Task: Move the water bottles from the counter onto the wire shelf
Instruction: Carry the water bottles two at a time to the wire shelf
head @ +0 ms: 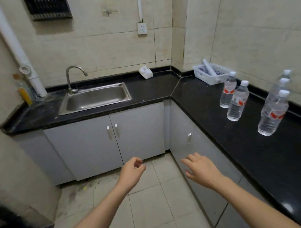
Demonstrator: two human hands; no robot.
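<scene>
Several clear water bottles with white caps and red labels stand upright on the black counter [210,107] at the right. Two of them [228,93] [238,102] stand close together, and a second group [272,115] stands nearer to me by the wall, one bottle behind another. My left hand [132,170] hangs over the floor with its fingers loosely curled, holding nothing. My right hand [202,169] is spread open in front of the right cabinet, below and left of the bottles. A black wire rack [48,6] hangs on the back wall at the top left.
A steel sink [95,99] with a tap is set in the counter at the back left. A white plastic basket [210,73] stands in the corner past the bottles, and a tissue pack [146,72] lies by the back wall. Grey cabinets line the tiled floor.
</scene>
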